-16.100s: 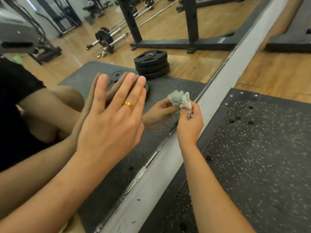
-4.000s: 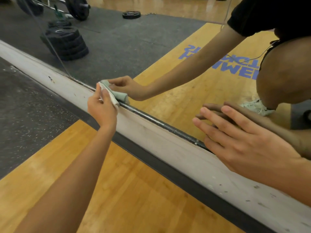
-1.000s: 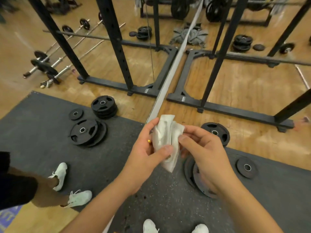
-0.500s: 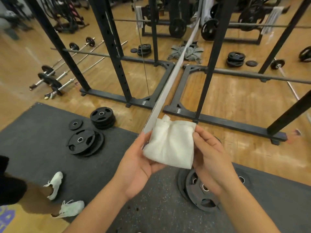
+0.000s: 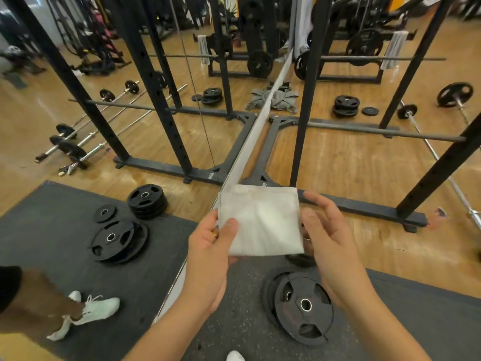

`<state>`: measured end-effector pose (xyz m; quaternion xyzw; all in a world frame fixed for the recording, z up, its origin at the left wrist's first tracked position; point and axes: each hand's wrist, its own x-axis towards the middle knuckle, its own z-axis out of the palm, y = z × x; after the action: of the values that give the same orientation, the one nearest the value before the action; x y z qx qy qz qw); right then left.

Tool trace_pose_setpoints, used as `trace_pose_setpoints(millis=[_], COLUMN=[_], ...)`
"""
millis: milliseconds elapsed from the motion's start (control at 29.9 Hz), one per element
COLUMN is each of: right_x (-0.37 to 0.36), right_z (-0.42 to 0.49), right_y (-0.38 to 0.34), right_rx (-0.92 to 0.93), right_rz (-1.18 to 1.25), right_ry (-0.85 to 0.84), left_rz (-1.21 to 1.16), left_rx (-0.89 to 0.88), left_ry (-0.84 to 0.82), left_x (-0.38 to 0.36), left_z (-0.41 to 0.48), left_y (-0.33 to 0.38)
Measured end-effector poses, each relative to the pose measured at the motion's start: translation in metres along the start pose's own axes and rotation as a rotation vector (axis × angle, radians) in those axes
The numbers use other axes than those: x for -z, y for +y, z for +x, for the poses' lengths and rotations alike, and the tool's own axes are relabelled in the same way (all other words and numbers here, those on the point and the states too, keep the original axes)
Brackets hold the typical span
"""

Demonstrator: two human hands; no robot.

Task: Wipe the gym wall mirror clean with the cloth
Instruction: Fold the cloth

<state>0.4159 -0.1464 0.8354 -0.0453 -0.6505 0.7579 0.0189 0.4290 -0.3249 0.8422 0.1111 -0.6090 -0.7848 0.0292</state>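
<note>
we spread the cloth [image 5: 260, 220] flat beside the gym mirror [image 5: 78, 217]
the mirror rises just left of our left hand [image 5: 210, 256], which pinches the cloth's left edge, thumb on top; our right hand [image 5: 330, 243] grips the opposite edge, a weight plate [image 5: 303, 306] on the mat [image 5: 403, 321] below it. we judge folding it into a firm pad, fresh face outward, best before pressing to the mirror.

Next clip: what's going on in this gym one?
A person stands beside the wall mirror holding a white cloth spread flat between both hands. The left hand pinches its left edge, thumb on top; the right hand is at the right edge, its grip too blurred to read. The cloth is off the glass, so no wiping is happening right now.
</note>
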Motion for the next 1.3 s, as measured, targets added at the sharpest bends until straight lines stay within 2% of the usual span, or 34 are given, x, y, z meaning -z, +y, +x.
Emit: trace_pose_setpoints(millis=[100,167,234,301,401,501,635,735,836,903,1003,1070,1137,1304], right_x=[0.015,0.026,0.036,0.045,0.058,0.069,0.082,0.1,0.11,0.115,0.125,0.137,0.152,0.179], right_z=[0.009,0.017,0.028,0.044,0.074,0.105,0.143,0.165,0.179,0.192,0.219,0.237,0.248,0.263], right_y=[-0.005,-0.006,-0.006,-0.006,-0.01,-0.016,-0.021,-0.021,-0.028,-0.029,-0.033,-0.031,-0.028,-0.045], right_rx=[0.051,0.084,0.107,0.178,0.234,0.274,0.393,0.542,0.544,0.551,0.468,0.373,0.359,0.555], right_rz=[-0.002,-0.104,-0.218,-0.314,-0.327,-0.315,-0.438,-0.592,-0.657,-0.709,-0.566,-0.369,-0.299,-0.388], right_ry=[-0.069,-0.185,-0.23,-0.203,-0.163,-0.12,-0.072,-0.121,-0.198,-0.16,-0.132,-0.197,-0.235,-0.306], left_rz=[-0.019,-0.053,-0.063,-0.062,-0.07,-0.017,0.025,0.1,0.182,0.178,0.148,0.138,0.146,0.023], left_rx=[-0.052,-0.075,-0.084,-0.07,-0.039,-0.065,-0.089,-0.13,-0.183,-0.182,-0.162,-0.131,-0.084,0.074], left_ry=[0.048,0.056,0.03,-0.012,-0.056,-0.06,-0.066,-0.078,-0.099,-0.105,-0.11,-0.114,-0.115,-0.157], left_x=[-0.014,-0.024,-0.035,-0.047,-0.065,-0.082,-0.106,-0.127,-0.141,-0.153,-0.172,-0.182,-0.191,-0.205], left_z=[0.015,0.026,0.039,0.052,0.077,0.102,0.135,0.158,0.171,0.177,0.186,0.191,0.193,0.191], left_y=[0.001,0.001,0.0,0.0,0.002,0.004,0.003,0.003,0.003,0.003,0.004,0.006,0.011,0.018])
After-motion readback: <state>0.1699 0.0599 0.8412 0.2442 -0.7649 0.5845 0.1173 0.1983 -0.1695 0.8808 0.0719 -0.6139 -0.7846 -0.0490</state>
